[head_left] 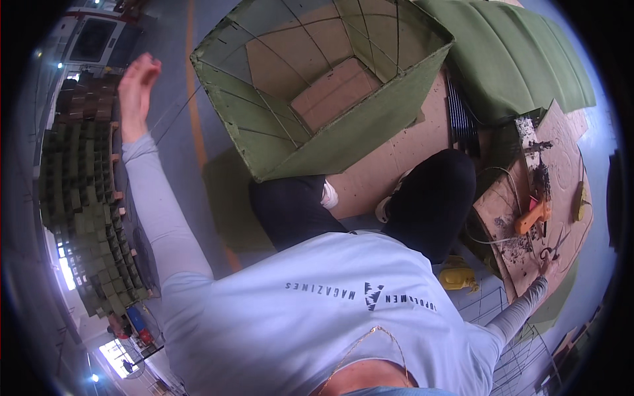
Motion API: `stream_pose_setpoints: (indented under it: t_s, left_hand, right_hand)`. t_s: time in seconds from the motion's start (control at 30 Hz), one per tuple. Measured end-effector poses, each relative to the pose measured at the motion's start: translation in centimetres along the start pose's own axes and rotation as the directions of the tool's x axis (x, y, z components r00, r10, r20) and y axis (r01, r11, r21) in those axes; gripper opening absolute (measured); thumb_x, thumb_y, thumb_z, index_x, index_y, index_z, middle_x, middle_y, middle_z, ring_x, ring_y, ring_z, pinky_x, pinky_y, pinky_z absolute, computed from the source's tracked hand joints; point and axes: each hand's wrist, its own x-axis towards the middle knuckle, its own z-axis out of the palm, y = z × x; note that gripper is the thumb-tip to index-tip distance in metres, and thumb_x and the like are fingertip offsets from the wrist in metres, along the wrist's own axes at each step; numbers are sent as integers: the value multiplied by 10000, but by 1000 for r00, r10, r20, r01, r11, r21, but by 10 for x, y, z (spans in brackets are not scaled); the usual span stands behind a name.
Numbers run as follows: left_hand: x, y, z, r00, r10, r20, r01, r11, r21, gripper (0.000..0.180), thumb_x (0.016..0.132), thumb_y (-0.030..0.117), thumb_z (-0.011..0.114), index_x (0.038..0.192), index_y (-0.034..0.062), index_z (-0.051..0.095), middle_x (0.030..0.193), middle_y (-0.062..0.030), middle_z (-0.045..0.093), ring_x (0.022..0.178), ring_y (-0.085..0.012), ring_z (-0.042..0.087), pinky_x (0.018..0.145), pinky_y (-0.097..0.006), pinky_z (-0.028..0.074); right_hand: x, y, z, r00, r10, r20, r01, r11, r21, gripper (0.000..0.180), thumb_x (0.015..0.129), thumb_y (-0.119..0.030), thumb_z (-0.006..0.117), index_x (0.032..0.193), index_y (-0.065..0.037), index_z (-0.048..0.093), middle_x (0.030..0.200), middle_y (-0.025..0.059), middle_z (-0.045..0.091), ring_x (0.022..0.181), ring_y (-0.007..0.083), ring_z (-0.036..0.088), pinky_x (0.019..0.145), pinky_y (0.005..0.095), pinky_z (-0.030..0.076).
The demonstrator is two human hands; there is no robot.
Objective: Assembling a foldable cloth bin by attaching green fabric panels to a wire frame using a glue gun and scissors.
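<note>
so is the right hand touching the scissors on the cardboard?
Cannot tell. In the head view the right hand reaches down right next to the scissors on the cardboard sheet, but it is too small and edge-on to show contact or a gap.

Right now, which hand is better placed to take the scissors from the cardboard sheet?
The right hand: it rests on the cardboard sheet directly beside the scissors, with the orange glue gun just beyond. The left hand is raised in the air on the opposite side, empty and far away.
</note>
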Motion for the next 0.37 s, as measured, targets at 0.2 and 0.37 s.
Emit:
stream_pose_setpoints:
  t_s: [0.2,0.37]
  left_hand:
    - [-30,-25,-23,983,-162,-84,128,287,949,660,833,450,773,1290,-3,623,1319,-158,613,1196,-257,594,1021,-358,448]
    - [-63,-27,49,867,-489,-95,464,723,511,932,834,550,730,1516,34,360,1375,-129,579,1298,-276,510,1019,-452,440]
  right_hand:
    - [13,-63,-14,685,274,675,-209,961,-178,466,838,-282,701,1231,-37,650,1126,259,668,1034,364,666,858,453,518]
    - [55,-75,-49,877,323,355,-332,943,-39,524,865,-389,681,1285,-80,630,1164,249,665,1056,362,662,879,451,517]
